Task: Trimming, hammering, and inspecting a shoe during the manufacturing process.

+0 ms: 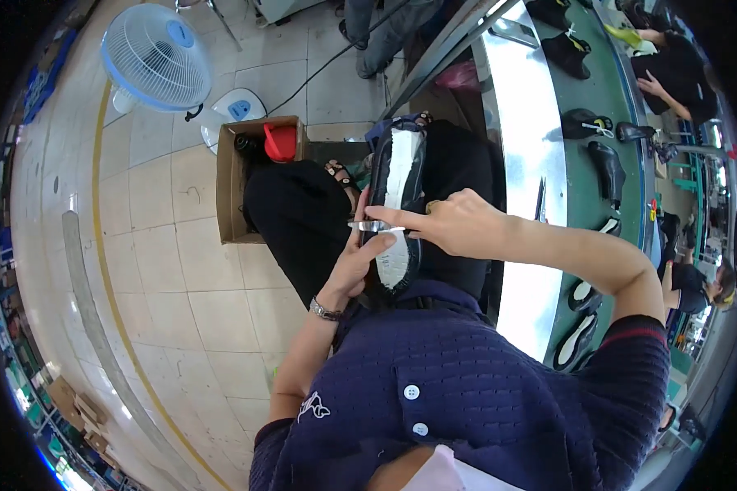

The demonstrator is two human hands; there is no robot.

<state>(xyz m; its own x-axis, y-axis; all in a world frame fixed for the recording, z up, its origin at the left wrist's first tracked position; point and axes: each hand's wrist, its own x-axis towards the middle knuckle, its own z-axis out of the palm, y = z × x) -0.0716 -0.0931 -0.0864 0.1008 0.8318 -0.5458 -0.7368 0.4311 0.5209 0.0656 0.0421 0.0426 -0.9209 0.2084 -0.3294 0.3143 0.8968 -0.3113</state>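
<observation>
A black shoe [399,168] lies sole up over my lap, its underside showing a long white strip and a separate white patch nearer my body. My left hand [354,268] grips the shoe from its left side, thumb pressed on the white patch. Over the middle of the sole, my right hand [458,222] comes in from the right with its index finger stretched out. Its fingers close on a small shiny metal tool [371,225], which lies across the shoe; I cannot make out its exact kind.
Right of my lap runs a metal-topped bench [528,155], with a green conveyor [561,327] carrying several black shoes beyond it. Tweezers-like metal tool [540,199] lies on the bench. At left stand a cardboard box [228,196] holding a red container [280,142] and a fan [157,57]. Other people are nearby.
</observation>
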